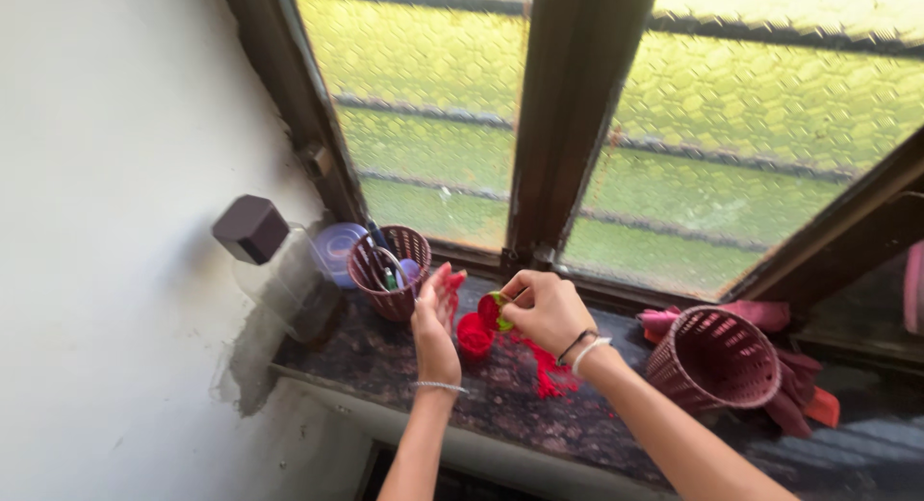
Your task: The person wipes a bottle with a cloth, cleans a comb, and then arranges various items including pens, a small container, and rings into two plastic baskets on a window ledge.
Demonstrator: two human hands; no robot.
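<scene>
A dark stone window ledge [433, 395] runs beneath a wooden-framed window [568, 126] of patterned, yellow-green glass, with a pale wall on the left side. Bright red powder [547, 371] is spilled across the ledge, trailing out from a small red container [474, 334] that stands between the two hands. The right hand [547, 310] is closed around a small round lid [496, 310], red inside with a green rim, held tilted just above the container. The left hand [435, 313] is raised beside it, open with fingers together and palm turned toward the lid, its fingertips stained red; it holds nothing. Behind the left hand stands an upright maroon basket [395, 270] with pens or tools in it, next to a clear jar [284, 270] with a dark square cap. To the right a second maroon basket [714, 359] lies on its side upon pink cloth [770, 318].
</scene>
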